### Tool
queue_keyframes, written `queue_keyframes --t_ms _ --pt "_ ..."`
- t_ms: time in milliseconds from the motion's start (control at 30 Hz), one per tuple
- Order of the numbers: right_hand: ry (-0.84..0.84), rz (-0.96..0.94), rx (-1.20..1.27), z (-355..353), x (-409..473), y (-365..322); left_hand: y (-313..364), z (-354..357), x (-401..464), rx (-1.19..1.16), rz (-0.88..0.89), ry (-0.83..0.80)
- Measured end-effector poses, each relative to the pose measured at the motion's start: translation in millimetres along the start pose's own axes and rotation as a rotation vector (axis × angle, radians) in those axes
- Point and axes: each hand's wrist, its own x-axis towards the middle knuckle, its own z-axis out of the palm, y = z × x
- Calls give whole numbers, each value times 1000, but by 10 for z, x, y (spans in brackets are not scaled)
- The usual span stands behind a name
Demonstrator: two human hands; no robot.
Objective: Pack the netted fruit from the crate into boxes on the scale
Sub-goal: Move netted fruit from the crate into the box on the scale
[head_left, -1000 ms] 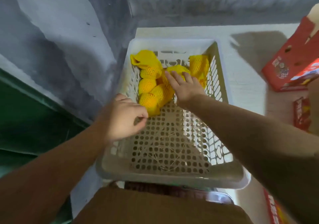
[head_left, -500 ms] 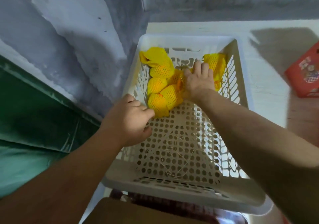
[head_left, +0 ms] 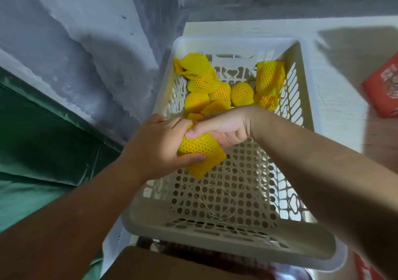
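Head view: left hand [head_left: 159, 148] and right hand [head_left: 224, 131], fingers curled, jointly grip one netted fruit [head_left: 199, 148] above the crate [head_left: 237, 232]; remaining netted fruits [head_left: 224, 90] fill its far end, beside grey wall [head_left: 75, 49].

Yellow-netted fruit [head_left: 199, 148] gripped above white perforated crate [head_left: 305, 98], more netted fruits [head_left: 224, 90] heaped at far end.

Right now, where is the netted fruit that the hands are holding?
In the head view the held netted fruit is over the crate, left of centre, gripped between the left hand and right hand, nearer than the pile of netted fruit.
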Motion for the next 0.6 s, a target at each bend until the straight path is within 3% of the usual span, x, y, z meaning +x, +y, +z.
queue_keyframes --t_ms 67,100,133,200,233,267,333,367,400,500,600 --pt "-38 -29 -47 -60 13 -9 7 -4 -27 -48 -50 25" --pt "24 -79 -66 -78 12 -34 19 -8 -42 -66 -68 29" --pt "155 -153 -57 -88 10 -71 33 -11 -50 -67 -75 28" --pt "594 -270 -47 -167 44 -110 47 -22 -50 -29 -74 0" --pt "844 -278 -210 -239 64 -86 49 -28 -48 -4 -69 -27" --pt "1024 -170 -526 -295 72 -23 50 -30 -50 12 -61 -48" --pt "986 196 -1145 -358 102 172 56 -42 -56 -1 -53 -57" --pt "898 310 -1262 -368 137 262 59 -50 -58 -18 -53 -53" --pt "860 364 -1277 -371 181 336 59 -53 -60 -34 -55 -46" --pt "1011 342 -1254 -392 292 426 55 -49 -63 -43 -49 -33" --pt "1044 333 -1200 -400 264 457 55 -53 -65 -3 -53 -14"
